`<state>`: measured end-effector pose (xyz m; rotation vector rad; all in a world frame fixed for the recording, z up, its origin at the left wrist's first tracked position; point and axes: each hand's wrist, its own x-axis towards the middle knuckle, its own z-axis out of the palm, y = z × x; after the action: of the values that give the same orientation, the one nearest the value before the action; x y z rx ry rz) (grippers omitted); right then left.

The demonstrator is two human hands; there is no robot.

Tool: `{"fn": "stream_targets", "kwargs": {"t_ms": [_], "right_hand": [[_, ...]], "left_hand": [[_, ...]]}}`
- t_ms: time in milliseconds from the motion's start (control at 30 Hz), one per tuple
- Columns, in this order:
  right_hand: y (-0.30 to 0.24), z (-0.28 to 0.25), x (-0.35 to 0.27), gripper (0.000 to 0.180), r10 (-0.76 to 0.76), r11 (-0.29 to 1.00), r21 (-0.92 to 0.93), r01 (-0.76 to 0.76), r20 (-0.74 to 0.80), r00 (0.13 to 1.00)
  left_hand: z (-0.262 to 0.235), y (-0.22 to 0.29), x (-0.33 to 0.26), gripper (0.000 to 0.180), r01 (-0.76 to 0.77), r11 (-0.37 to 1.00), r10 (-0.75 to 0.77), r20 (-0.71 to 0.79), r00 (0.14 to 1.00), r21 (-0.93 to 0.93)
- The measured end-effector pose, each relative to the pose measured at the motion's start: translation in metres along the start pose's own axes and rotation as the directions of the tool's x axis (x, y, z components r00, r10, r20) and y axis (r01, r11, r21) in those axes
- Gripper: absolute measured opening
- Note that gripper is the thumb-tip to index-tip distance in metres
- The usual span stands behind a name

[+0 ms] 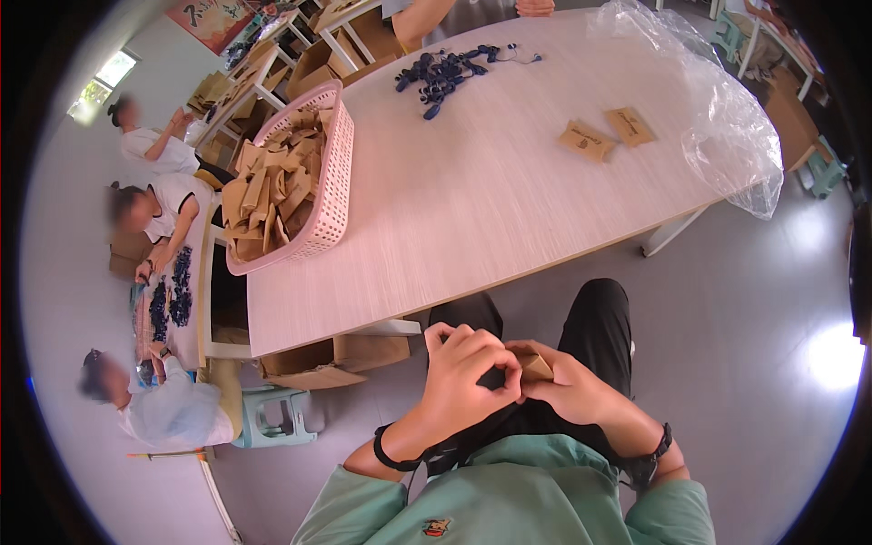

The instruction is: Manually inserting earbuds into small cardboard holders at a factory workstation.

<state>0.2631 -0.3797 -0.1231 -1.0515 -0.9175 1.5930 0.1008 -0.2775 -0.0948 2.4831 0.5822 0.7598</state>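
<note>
Above my lap, my right hand (574,386) is closed round a small brown cardboard box (536,366). The box is partly covered by the fingers. My left hand (468,377) meets it from the other side, thumb and forefinger curled into a ring and pinched together at the box's end. Whatever lies between those fingertips is hidden. On the table lie two brown pillow-shaped boxes, one (588,141) beside the other (629,126). Farther back sits a tangled heap of dark blue corded pieces (440,77).
A pink basket (338,182) full of brown boxes stands at the table's (436,245) left end. Clear plastic sheeting (731,136) hangs over the right edge. Below are an open carton (336,359) and a pale green stool (277,416). Other people sit at left and across the table.
</note>
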Motion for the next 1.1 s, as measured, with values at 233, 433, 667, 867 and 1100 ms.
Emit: {"fn": "stream_targets", "kwargs": {"t_ms": [233,433,667,867,1100], "right_hand": [[0.020,-0.010,-0.003,0.048,0.139,0.976,0.137,-0.170,0.209,0.968],[0.028,-0.008,-0.001,0.036,0.241,0.945,0.136,-0.297,0.325,0.915],[0.036,-0.008,0.000,0.026,0.254,0.939,0.122,-0.322,0.386,0.887],[0.037,-0.008,0.000,0.025,0.242,0.925,0.195,-0.327,0.360,0.901],[0.060,-0.016,-0.001,0.031,0.214,0.918,0.260,-0.298,0.307,0.927]], "left_hand": [[-0.011,-0.016,-0.015,0.024,-0.187,0.965,0.148,0.207,0.967,0.183],[-0.015,-0.026,-0.020,0.023,-0.315,0.931,0.253,0.297,0.921,0.184],[-0.013,-0.030,-0.022,0.020,-0.322,0.943,0.261,0.407,0.875,0.088],[-0.009,-0.031,-0.022,0.019,-0.308,0.948,0.257,0.387,0.886,0.075],[-0.001,-0.021,-0.023,0.016,-0.370,0.904,0.277,0.365,0.889,0.215]]}}
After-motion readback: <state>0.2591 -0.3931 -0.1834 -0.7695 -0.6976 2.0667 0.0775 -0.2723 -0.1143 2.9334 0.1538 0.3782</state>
